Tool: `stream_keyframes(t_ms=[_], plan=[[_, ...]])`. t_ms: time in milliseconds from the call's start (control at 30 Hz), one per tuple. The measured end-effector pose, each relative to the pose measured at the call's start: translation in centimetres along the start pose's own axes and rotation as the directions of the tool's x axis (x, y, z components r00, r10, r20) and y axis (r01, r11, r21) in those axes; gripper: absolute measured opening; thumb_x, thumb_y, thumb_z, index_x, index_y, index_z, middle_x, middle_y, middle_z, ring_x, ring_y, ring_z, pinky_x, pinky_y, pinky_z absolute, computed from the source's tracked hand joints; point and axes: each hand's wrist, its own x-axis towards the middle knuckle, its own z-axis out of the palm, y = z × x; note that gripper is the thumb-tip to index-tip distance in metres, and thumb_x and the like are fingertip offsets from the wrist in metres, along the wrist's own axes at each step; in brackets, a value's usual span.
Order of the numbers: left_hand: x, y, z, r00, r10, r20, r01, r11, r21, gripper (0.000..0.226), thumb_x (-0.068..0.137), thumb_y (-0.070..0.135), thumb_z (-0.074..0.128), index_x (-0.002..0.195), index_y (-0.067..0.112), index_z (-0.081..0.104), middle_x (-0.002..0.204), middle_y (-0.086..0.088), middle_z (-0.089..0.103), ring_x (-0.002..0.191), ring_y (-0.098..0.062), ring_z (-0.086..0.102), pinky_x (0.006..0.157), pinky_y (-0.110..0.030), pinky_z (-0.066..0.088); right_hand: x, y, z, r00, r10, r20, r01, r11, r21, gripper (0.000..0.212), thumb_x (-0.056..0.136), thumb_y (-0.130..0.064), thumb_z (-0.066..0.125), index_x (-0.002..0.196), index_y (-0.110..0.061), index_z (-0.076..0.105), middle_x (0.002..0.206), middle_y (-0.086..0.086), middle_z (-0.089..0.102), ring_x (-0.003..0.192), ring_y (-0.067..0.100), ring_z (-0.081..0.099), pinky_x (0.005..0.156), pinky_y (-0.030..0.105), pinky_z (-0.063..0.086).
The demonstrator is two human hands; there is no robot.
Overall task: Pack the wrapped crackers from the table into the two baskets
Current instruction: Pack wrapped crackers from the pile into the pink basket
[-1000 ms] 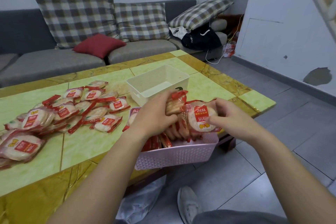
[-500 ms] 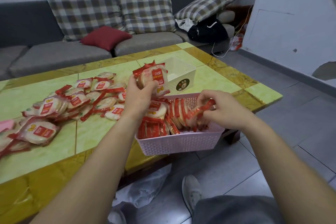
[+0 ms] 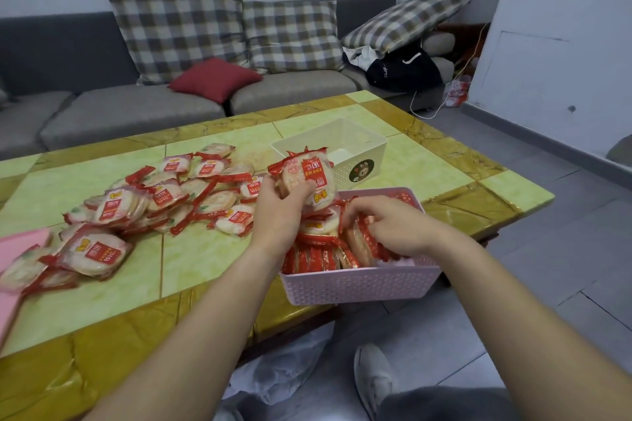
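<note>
A pink basket point(image 3: 359, 284) stands at the table's near edge, partly filled with upright wrapped crackers point(image 3: 314, 258). My left hand point(image 3: 277, 212) holds a stack of wrapped crackers point(image 3: 307, 178) above the basket's left side. My right hand point(image 3: 386, 225) reaches into the basket, fingers pressed among the packs there; whether it grips one I cannot tell. A cream basket point(image 3: 345, 147) with a bear sticker stands behind the pink one and looks empty. A heap of loose wrapped crackers point(image 3: 178, 195) lies on the table to the left.
The green and yellow tiled table point(image 3: 427, 164) ends just right of the baskets. A pink flat object point(image 3: 13, 256) lies at the far left edge. Behind the table is a grey sofa point(image 3: 136, 109) with cushions. A plastic bag point(image 3: 284, 372) and my shoe point(image 3: 372, 376) are on the floor.
My right hand, which held a cracker pack above the basket, has gone down into it and now presses among the packed crackers. My left hand has lifted its stack higher.
</note>
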Motion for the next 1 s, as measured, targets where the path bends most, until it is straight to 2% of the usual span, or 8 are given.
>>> stream_keyframes(t_ms=[133,300,400,500,567,700,867,1000], plan=[[0.1,0.0,-0.2,0.999,-0.036,0.018,0.036,0.999,-0.035,0.054,0.076,0.042,0.078,0.123,0.023,0.059,0.107,0.004,0.076,0.094,-0.017,0.075,0.081,-0.040,0.058,-0.6,-0.1,-0.2,0.981,0.183,0.058,-0.190,0.892,0.409,0.021,0.099,-0.012,0.051,0.118,-0.016,0.058,0.109,0.008,0.066,0.089,0.020,0.070,0.062,0.029,0.059],[-0.2,0.6,-0.3,1.000,0.018,0.023,-0.018,1.000,0.004,0.037,0.084,0.033,0.078,0.116,0.025,0.061,0.106,0.005,0.076,0.090,-0.012,0.075,0.078,-0.036,0.058,0.2,0.3,1.8,0.978,0.210,-0.001,-0.209,0.974,-0.089,0.020,0.087,-0.014,0.070,0.101,0.001,0.068,0.093,0.018,0.073,0.086,0.030,0.070,0.072,0.041,0.056],[-0.7,1.3,0.0,0.995,0.098,0.013,-0.098,0.994,0.055,0.044,0.081,0.034,0.082,0.119,0.026,0.059,0.107,0.007,0.074,0.096,-0.012,0.073,0.086,-0.041,0.060,-0.1,0.3,1.1,0.976,0.185,-0.110,-0.198,0.974,-0.114,0.019,0.088,-0.018,0.064,0.086,-0.003,0.075,0.079,0.013,0.077,0.075,0.030,0.073,0.066,0.042,0.060],[-1.7,2.2,0.9,0.985,0.168,0.038,-0.170,0.982,0.078,0.052,0.080,0.031,0.084,0.124,0.025,0.057,0.111,0.008,0.073,0.099,-0.009,0.072,0.085,-0.035,0.061,-0.8,-0.4,-1.0,0.889,0.154,-0.431,-0.083,0.980,0.179,0.017,0.092,-0.020,0.058,0.101,-0.022,0.073,0.091,-0.001,0.077,0.080,0.020,0.074,0.069,0.040,0.062],[-2.4,2.3,1.7,0.981,0.178,0.071,-0.183,0.981,0.060,0.058,0.079,0.028,0.085,0.127,0.024,0.054,0.114,0.008,0.071,0.102,-0.008,0.070,0.087,-0.033,0.060,-1.1,-1.1,-1.8,0.897,0.184,-0.403,0.050,0.862,0.505,0.029,0.095,-0.026,0.061,0.124,-0.025,0.064,0.108,0.001,0.073,0.089,0.018,0.076,0.073,0.042,0.063],[-3.0,2.2,2.7,0.990,0.053,0.133,-0.054,0.998,0.009,0.088,0.061,0.044,0.089,0.135,0.028,0.044,0.124,0.003,0.066,0.111,-0.019,0.069,0.092,-0.045,0.060,-1.5,-1.1,-1.5,0.927,0.110,-0.359,0.106,0.839,0.533,0.051,0.092,-0.036,0.074,0.138,-0.021,0.056,0.114,0.003,0.070,0.094,0.018,0.075,0.071,0.038,0.065],[-2.8,2.0,3.4,0.931,-0.168,0.323,0.257,0.932,-0.256,0.066,0.085,0.053,0.068,0.139,0.019,0.053,0.124,-0.009,0.072,0.117,-0.029,0.068,0.087,-0.043,0.059,-1.1,0.0,-1.4,0.927,0.098,-0.361,0.155,0.777,0.609,0.020,0.089,-0.008,0.076,0.105,-0.013,0.067,0.098,0.007,0.076,0.081,0.014,0.075,0.069,0.031,0.061],[-2.1,1.7,3.7,0.922,-0.186,0.339,0.276,0.930,-0.242,0.071,0.087,0.061,0.066,0.142,0.021,0.051,0.125,-0.007,0.072,0.114,-0.027,0.070,0.094,-0.047,0.059,-0.6,0.7,-1.4,0.904,0.137,-0.406,0.148,0.790,0.595,0.029,0.086,-0.007,0.080,0.107,-0.016,0.063,0.098,0.010,0.074,0.084,0.021,0.075,0.067,0.035,0.062]])
